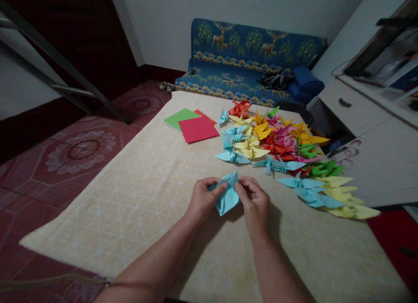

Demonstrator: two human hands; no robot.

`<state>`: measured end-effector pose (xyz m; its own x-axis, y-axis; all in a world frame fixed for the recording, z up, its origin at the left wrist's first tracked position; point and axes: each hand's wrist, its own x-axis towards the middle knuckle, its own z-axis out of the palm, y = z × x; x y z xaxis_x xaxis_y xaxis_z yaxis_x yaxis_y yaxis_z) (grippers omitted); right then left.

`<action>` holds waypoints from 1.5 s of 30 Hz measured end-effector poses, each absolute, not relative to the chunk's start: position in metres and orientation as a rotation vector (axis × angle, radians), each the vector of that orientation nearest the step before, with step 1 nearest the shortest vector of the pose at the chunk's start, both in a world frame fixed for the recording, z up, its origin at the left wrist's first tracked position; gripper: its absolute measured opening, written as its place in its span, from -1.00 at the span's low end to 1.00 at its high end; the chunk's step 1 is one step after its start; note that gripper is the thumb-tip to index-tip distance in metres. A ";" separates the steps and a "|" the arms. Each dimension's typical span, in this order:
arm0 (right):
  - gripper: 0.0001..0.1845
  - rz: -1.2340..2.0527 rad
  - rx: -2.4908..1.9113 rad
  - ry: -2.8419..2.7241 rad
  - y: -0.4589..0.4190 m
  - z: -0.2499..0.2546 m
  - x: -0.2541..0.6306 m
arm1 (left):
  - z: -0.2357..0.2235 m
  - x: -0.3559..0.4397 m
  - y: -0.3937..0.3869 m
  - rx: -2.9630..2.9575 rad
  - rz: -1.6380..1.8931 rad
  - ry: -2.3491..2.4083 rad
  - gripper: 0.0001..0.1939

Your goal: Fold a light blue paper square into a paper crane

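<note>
A light blue sheet of origami paper (227,197), partly folded into a diamond-like shape with creases, is held between both hands just above the table. My left hand (204,197) grips its left side, the thumb lying on the paper's face and the fingers behind. On the other side, my right hand (254,200) pinches the right edge between thumb and curled fingers. Beyond the hands, to the right, lie rows of folded paper cranes (251,151) in blue, yellow, red, orange, pink and green. The nearest is a blue crane (277,164).
Flat square sheets, a red one (199,129) over green (181,116), lie at the far left of the cloth-covered table (130,207). Behind stands a blue patterned sofa (241,55). A white cabinet (369,142) borders the right side; metal ladder legs (81,92) stand left.
</note>
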<state>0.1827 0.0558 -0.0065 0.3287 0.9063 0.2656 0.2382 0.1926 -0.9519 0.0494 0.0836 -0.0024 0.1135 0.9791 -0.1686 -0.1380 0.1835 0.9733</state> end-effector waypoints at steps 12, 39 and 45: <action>-0.90 0.569 -1.127 -1.394 0.051 0.005 0.183 | 0.009 0.042 0.081 1.492 1.324 0.926 -0.91; -0.74 -0.020 -1.202 -1.500 0.041 0.004 0.184 | 0.008 0.037 0.081 1.352 1.149 0.953 -0.90; -0.69 0.010 -1.107 -1.593 0.044 0.005 0.184 | 0.009 0.036 0.082 1.114 1.153 0.980 -0.80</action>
<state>0.1843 0.0437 0.0049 0.0825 0.6428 0.7616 0.6328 0.5565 -0.5383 0.0358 0.0824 0.0090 0.1549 0.9877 -0.0229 -0.1814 0.0513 0.9821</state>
